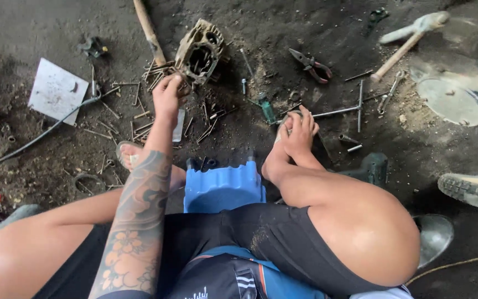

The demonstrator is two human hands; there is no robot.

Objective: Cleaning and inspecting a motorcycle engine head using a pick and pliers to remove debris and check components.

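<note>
On gritty dark floor (40,33) sits a ribbed blue plastic stool (222,185); beyond it a boxy, grimy cast-metal engine casing (199,51) — the left hand (167,94), fingers curled, touches its edge amid thin scattered bolts (139,119) — right hand unseen.

**Left arm stretched forward, right hand on the foot**

The tattooed left arm reaches straight out, its left hand (167,93) curled knuckles-up, fingers bent downward. The right hand (301,128) rests fingers-spread over the right foot, forearm hidden behind the raised knee.
</note>
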